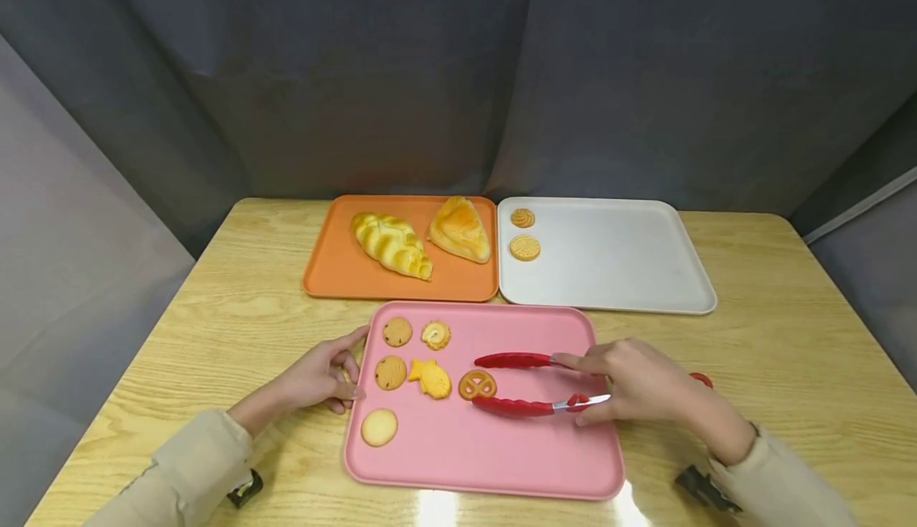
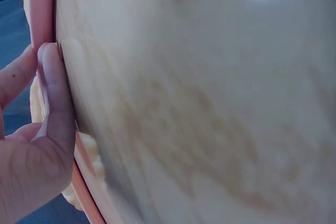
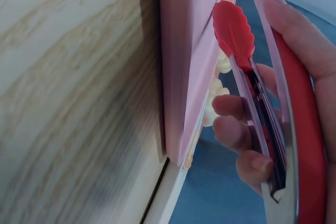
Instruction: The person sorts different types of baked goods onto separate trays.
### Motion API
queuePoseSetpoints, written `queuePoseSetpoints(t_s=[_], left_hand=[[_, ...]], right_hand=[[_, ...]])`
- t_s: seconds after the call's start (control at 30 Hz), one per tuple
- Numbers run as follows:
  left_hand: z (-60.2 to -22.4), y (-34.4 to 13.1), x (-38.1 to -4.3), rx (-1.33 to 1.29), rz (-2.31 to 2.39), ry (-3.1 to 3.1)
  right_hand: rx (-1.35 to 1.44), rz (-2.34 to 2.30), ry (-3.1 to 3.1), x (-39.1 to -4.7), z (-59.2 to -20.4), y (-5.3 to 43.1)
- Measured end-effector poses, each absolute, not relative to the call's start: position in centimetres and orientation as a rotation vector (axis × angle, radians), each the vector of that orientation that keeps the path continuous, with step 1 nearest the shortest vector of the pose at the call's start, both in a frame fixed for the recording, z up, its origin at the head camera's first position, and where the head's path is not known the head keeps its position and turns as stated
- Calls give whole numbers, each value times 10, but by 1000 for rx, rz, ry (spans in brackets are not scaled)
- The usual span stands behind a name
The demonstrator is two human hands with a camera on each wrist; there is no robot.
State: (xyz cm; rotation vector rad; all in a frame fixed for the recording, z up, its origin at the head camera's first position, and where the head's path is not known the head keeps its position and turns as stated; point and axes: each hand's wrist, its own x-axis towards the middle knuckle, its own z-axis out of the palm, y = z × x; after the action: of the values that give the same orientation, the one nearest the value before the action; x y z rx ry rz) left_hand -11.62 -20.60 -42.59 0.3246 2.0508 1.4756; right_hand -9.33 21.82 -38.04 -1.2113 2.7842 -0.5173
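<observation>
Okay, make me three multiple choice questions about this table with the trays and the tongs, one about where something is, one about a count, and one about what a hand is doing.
1. Where does the pretzel-shaped cookie lie?
A. on the pink tray
B. on the orange tray
C. on the bare table

2. How many cookies lie on the white tray?
A. none
B. two
C. five

3. What is the right hand doing?
A. resting flat on the table
B. holding the red tongs
C. lifting a bread loaf

Answers:
1. A: it lies on the pink tray, between the tips of the red tongs.
2. B: two round cookies lie in the white tray's far left corner.
3. B: its fingers are curled round the tong arms, as the right wrist view also shows.
</observation>
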Motion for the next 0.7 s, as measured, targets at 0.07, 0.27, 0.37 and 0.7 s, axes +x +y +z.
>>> queuePoseSetpoints(t_s=[0.07, 0.27, 0.37, 0.7], left_hand=[[-426, -206, -116, 328, 1474, 2051], [-425, -206, -116, 327, 1470, 2053], [-424, -206, -116, 326, 1471, 2053], [-425, -206, -116, 323, 1468, 2052]], right_hand=[[-1213, -516, 2787, -93, -381, 218], [-1211, -470, 2795, -92, -383, 217], [-1217, -457, 2801, -93, -384, 216], [-1257, -499, 2797, -95, -387, 213]])
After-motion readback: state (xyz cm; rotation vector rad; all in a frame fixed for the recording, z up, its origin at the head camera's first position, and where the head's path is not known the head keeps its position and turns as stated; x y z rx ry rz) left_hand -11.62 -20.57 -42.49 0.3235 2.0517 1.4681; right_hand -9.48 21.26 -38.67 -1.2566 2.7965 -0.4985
